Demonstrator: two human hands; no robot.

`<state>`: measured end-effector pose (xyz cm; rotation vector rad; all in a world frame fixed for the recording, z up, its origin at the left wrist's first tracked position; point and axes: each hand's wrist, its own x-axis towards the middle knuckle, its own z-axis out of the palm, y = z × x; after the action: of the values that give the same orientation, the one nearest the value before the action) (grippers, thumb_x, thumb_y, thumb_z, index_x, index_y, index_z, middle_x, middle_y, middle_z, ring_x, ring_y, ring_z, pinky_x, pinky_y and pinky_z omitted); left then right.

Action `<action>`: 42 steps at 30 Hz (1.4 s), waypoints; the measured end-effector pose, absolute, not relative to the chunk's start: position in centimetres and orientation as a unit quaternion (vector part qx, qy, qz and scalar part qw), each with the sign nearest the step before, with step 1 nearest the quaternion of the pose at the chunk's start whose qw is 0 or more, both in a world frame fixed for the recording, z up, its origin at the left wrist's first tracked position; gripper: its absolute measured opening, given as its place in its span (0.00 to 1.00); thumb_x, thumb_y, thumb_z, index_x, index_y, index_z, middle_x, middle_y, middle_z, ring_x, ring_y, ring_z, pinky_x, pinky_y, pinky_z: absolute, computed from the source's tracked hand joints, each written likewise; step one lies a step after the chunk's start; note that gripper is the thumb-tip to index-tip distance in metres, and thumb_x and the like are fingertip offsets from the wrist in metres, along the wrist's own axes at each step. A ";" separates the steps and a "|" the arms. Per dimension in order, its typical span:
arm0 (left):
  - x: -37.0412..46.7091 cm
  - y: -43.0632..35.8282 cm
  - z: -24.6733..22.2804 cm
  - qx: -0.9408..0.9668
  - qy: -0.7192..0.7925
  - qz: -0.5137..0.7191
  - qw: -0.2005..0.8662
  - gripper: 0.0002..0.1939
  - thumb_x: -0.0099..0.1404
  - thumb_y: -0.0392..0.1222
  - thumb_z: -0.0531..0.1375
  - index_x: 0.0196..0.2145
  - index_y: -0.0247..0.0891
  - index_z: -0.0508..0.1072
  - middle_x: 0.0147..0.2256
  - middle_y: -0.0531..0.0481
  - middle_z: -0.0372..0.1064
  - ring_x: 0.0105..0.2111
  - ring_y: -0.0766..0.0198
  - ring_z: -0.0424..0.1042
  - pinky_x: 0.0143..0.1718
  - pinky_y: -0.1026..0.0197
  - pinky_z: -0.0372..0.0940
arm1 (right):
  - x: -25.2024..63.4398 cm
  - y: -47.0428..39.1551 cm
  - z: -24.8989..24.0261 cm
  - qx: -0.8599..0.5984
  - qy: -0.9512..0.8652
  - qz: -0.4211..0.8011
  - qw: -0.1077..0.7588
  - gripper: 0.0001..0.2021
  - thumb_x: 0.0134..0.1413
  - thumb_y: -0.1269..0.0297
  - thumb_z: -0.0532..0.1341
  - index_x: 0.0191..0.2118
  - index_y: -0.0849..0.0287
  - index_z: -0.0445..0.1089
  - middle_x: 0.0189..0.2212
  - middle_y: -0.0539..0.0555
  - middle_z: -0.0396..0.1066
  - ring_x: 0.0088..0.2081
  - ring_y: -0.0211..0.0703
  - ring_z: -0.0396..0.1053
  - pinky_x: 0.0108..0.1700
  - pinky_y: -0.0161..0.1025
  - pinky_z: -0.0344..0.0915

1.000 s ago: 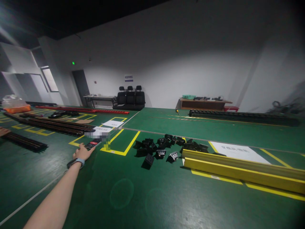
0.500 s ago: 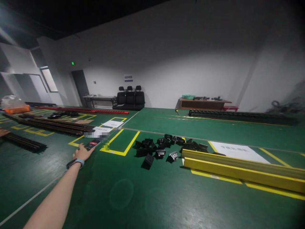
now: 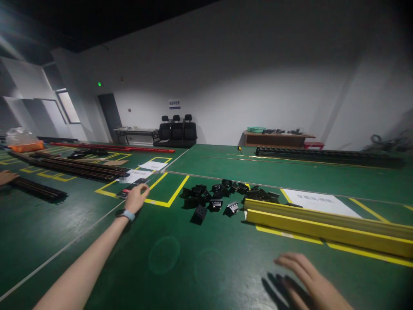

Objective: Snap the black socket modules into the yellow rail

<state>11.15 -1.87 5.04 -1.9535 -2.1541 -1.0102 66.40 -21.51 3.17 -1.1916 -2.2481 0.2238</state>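
My left hand (image 3: 137,199), with a watch on its wrist, is over the green table at left. Its fingers are loosely bent and it holds nothing. A smartphone (image 3: 124,193) lies just beside it, partly covered by the hand. At the lower right, my right hand (image 3: 311,277) hovers over the green surface, fingers stretched out and slightly blurred, nothing in it. Beyond it lies a long yellow channel profile (image 3: 322,226). Several black socket modules (image 3: 200,212) are scattered at the middle, between my hands.
Long dark rails (image 3: 80,166) lie at left, with another person's hand (image 3: 7,176) at the edge. White printed sheets (image 3: 319,202) and yellow tape mark the green surface. Farther back are black seats (image 3: 177,132) and a wooden table (image 3: 277,140).
My left hand has let go of the smartphone and moved right. My right hand has come into view at the lower right.
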 end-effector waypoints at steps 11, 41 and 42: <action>32.2 -8.2 3.1 -0.783 -0.516 -0.346 -0.027 0.24 0.62 0.55 0.53 0.54 0.45 0.66 0.58 0.41 0.56 0.59 0.51 0.52 0.58 0.45 0.51 | 69.8 -8.2 2.6 -0.543 -0.776 -0.237 0.215 0.31 0.56 0.43 0.50 0.59 0.57 0.58 0.55 0.61 0.62 0.57 0.55 0.57 0.57 0.54 0.53; 44.4 -4.4 2.9 -0.666 -0.348 -0.444 -0.488 0.16 0.51 0.36 0.62 0.40 0.38 0.68 0.46 0.46 0.68 0.41 0.62 0.69 0.44 0.59 0.62 | 68.5 -10.7 2.1 -0.557 -0.750 -0.189 0.301 0.13 0.60 0.55 0.53 0.43 0.56 0.67 0.45 0.56 0.68 0.45 0.48 0.62 0.46 0.44 0.54; 44.3 -4.2 2.5 -0.657 -0.347 -0.443 -0.502 0.16 0.50 0.36 0.62 0.39 0.38 0.69 0.48 0.46 0.67 0.42 0.61 0.69 0.44 0.59 0.62 | 68.4 -10.7 2.1 -0.557 -0.750 -0.187 0.302 0.12 0.61 0.56 0.53 0.44 0.56 0.67 0.45 0.56 0.68 0.45 0.48 0.62 0.45 0.43 0.54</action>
<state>44.31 -4.23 2.55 -3.1857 -1.6834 -2.1476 68.43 -10.73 2.13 -1.4779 -1.9890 -0.4961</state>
